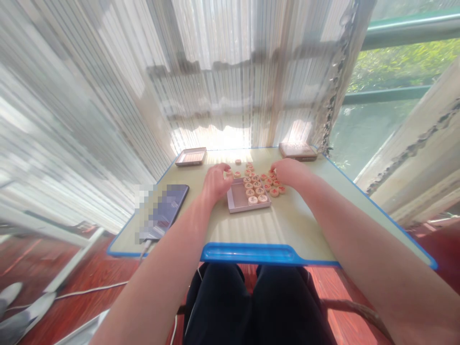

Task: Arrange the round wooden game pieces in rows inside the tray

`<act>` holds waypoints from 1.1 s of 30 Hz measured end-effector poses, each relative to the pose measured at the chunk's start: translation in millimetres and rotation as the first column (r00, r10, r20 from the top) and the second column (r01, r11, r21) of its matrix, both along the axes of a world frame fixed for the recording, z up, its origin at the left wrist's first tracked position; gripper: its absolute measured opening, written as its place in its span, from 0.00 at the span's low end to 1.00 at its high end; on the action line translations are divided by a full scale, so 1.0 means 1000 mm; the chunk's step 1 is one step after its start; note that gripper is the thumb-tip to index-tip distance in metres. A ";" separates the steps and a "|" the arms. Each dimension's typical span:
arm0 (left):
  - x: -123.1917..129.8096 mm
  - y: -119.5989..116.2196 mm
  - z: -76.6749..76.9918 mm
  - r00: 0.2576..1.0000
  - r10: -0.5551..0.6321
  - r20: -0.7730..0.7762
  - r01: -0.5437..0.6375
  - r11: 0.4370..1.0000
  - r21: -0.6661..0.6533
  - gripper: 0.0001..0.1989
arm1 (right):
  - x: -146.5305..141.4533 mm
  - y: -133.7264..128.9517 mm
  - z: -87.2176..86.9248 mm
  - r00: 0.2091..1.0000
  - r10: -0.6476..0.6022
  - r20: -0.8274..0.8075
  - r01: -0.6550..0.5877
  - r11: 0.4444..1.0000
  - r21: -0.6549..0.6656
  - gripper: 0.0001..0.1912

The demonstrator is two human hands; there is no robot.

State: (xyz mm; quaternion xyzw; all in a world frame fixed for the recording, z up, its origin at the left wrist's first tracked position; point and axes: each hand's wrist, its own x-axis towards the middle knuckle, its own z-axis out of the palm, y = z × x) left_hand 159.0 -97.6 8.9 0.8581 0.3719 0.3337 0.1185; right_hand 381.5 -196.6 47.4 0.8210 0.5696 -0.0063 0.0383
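A shallow open box sits mid-table, with two columns of round wooden Chinese chess pieces along its right side, their characters dark. At the box's far left corner is my left hand, its thumb and index finger curled round a Chinese chess piece. My right hand reaches in over the red-marked pieces clustered right of the box. Its fingers are bent down with the tips at a piece at the cluster's far edge; the hand partly hides the grip. Several more pieces lie beyond the box.
A box lid or tray lies at the far left corner, and a flat closed box at the far right. A phone with a cable rests at the left. The table has a blue rim with a molded groove in front. Curtains hang behind.
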 end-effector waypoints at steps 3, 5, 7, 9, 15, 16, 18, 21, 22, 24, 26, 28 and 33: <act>-0.002 -0.003 0.001 0.998 -0.024 -0.058 0.021 0.998 -0.059 0.15 | 0.002 -0.003 0.001 0.999 -0.032 -0.028 0.033 0.999 0.032 0.21; -0.003 -0.006 0.001 0.994 -0.043 -0.100 0.036 0.997 -0.074 0.12 | 0.003 -0.004 0.002 0.998 -0.045 -0.049 0.047 0.998 0.044 0.21; -0.004 -0.008 0.001 0.992 -0.049 -0.117 0.041 0.997 -0.066 0.12 | 0.005 -0.003 0.002 0.997 -0.049 -0.064 0.051 0.998 0.026 0.21; -0.004 -0.009 0.000 0.992 -0.050 -0.113 0.043 0.997 -0.062 0.13 | 0.007 -0.002 0.001 0.997 -0.040 -0.072 0.041 0.999 0.010 0.20; -0.005 -0.006 -0.001 0.992 -0.088 -0.086 0.084 0.995 -0.049 0.15 | 0.000 -0.001 -0.001 0.995 -0.063 -0.072 0.065 0.998 0.021 0.20; -0.005 -0.006 -0.001 0.992 -0.087 -0.086 0.082 0.995 -0.053 0.15 | -0.003 -0.002 -0.001 0.997 -0.060 -0.056 0.062 0.997 0.040 0.20; -0.004 -0.005 0.000 0.993 -0.084 -0.089 0.079 0.995 -0.059 0.15 | -0.009 -0.003 -0.001 0.999 -0.034 -0.009 0.035 0.992 0.118 0.19; -0.003 -0.004 -0.001 0.993 -0.078 -0.083 0.072 0.995 -0.064 0.15 | -0.016 -0.003 -0.004 0.999 0.018 0.046 -0.030 0.965 0.259 0.18; -0.002 -0.003 -0.002 0.994 -0.078 -0.079 0.073 0.995 -0.069 0.15 | -0.017 -0.002 -0.005 0.998 0.031 0.052 -0.045 0.957 0.287 0.18; -0.001 -0.001 -0.003 0.995 -0.080 -0.063 0.075 0.994 -0.084 0.15 | -0.018 -0.001 -0.009 0.998 0.041 0.052 -0.055 0.951 0.304 0.19; 0.000 0.001 -0.005 0.996 -0.080 -0.040 0.076 0.992 -0.104 0.16 | -0.018 0.001 -0.012 0.999 0.029 0.019 -0.033 0.962 0.270 0.19; 0.000 0.002 -0.006 0.997 -0.078 -0.020 0.075 0.990 -0.122 0.16 | -0.017 0.002 -0.014 0.999 0.000 -0.042 0.009 0.975 0.224 0.19; 0.001 0.000 -0.004 0.996 -0.089 -0.006 0.087 0.984 -0.156 0.16 | -0.017 0.003 -0.014 0.993 -0.028 -0.118 0.053 0.976 0.214 0.20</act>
